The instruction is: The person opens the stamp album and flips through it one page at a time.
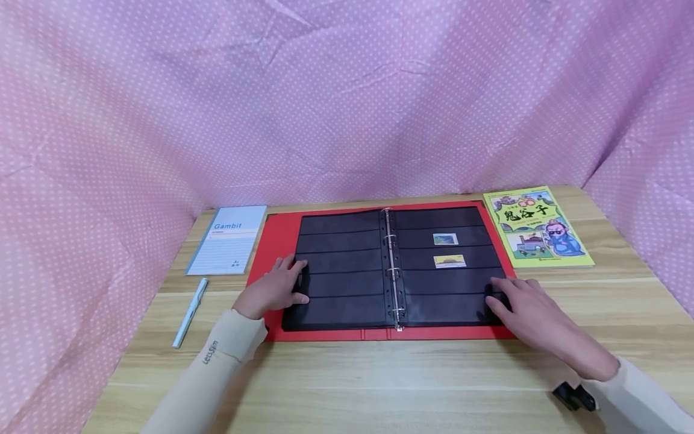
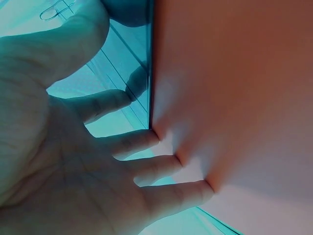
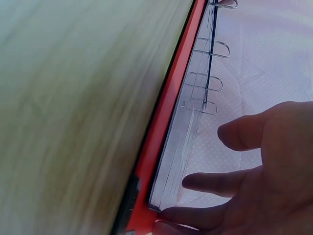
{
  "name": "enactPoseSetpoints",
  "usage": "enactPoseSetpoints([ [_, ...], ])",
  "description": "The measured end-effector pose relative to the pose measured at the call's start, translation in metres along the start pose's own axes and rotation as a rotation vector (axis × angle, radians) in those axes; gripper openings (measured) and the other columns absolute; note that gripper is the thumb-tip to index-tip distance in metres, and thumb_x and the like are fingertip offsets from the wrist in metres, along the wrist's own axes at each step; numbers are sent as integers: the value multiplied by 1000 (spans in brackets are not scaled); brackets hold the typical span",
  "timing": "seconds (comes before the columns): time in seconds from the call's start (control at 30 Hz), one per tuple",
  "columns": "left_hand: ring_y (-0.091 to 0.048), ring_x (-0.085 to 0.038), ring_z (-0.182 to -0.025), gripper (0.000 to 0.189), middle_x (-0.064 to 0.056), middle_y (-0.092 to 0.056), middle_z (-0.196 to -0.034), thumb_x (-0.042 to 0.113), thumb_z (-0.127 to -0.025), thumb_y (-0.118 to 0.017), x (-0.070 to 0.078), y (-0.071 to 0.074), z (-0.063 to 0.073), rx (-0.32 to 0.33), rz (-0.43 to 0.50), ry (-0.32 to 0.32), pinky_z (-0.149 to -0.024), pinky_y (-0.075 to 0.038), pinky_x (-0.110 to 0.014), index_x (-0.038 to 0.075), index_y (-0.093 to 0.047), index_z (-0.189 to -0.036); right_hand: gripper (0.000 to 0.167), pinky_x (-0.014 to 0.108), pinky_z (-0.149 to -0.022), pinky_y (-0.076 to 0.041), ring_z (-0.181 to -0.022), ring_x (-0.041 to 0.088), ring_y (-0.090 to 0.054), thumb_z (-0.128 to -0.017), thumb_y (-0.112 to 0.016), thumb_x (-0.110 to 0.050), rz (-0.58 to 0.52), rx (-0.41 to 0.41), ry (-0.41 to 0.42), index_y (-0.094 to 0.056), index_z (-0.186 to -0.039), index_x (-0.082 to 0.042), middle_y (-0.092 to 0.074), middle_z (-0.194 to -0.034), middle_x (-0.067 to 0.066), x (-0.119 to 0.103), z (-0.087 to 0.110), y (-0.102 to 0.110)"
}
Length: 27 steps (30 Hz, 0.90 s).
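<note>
A red ring binder (image 1: 279,241) lies spread on the table, its black pocket pages held by metal rings (image 1: 391,273). Two stamps sit in the right page (image 1: 450,307): a blue-green stamp (image 1: 446,239) above a yellow stamp (image 1: 449,261). My left hand (image 1: 271,288) rests at the left page's outer edge with fingers spread. In the left wrist view its fingertips (image 2: 208,188) touch the red cover. At the right page's outer edge lies my right hand (image 1: 534,310), fingers loosely extended. The right wrist view shows the right hand's fingers (image 3: 217,182) beside the page edges, gripping nothing.
Left of the binder are a light blue notebook (image 1: 228,244) and a pale blue pen (image 1: 190,313). A yellow-green comic-style book (image 1: 534,232) stands close to the binder's upper right. Pink dotted cloth (image 1: 347,120) hangs behind the wooden table (image 1: 379,386).
</note>
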State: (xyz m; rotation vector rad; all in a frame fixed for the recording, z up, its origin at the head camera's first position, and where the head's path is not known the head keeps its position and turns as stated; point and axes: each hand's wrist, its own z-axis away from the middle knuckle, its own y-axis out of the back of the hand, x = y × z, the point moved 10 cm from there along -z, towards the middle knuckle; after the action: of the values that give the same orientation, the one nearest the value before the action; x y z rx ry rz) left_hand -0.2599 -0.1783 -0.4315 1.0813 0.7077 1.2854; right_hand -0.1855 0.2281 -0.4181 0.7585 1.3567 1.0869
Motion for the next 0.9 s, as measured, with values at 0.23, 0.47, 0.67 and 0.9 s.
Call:
enactPoseSetpoints([
  [0.23,-15,-45,-137,89,-22,-16,-152,35,-76,-78,-1,-2,0,-16,4,12,-91,-42,-57,11,-30,-148,55,64,-87,-38,-109,48,-42,-94,-57,-34,-50,47,17,-47,-132,5,-44,-126,35,-2,2,7],
  [0.47,-15,-45,-137,87,-23,-16,-152,35,-78,-77,1,2,1,-7,-3,1,-91,-42,-58,11,-31,-147,44,65,-89,-36,-112,47,-43,-94,-57,-28,-84,163,55,-54,-126,3,-48,-124,30,-8,6,26],
  [0.67,-15,-46,-136,86,-23,-16,-151,35,-78,-77,0,1,0,-8,-9,-3,-90,-43,-57,11,-31,-147,36,65,-88,-35,-116,46,-42,-93,-59,-23,-97,232,86,-60,-121,-1,-48,-128,28,-19,9,37],
  [0.9,-14,-45,-137,88,-23,-15,-152,35,-77,-77,-1,-1,-1,-14,-6,-1,-91,-43,-56,11,-30,-148,30,63,-91,-35,-120,44,-42,-93,-60,-21,-126,271,157,-65,-117,-5,-50,-133,21,-39,15,47],
])
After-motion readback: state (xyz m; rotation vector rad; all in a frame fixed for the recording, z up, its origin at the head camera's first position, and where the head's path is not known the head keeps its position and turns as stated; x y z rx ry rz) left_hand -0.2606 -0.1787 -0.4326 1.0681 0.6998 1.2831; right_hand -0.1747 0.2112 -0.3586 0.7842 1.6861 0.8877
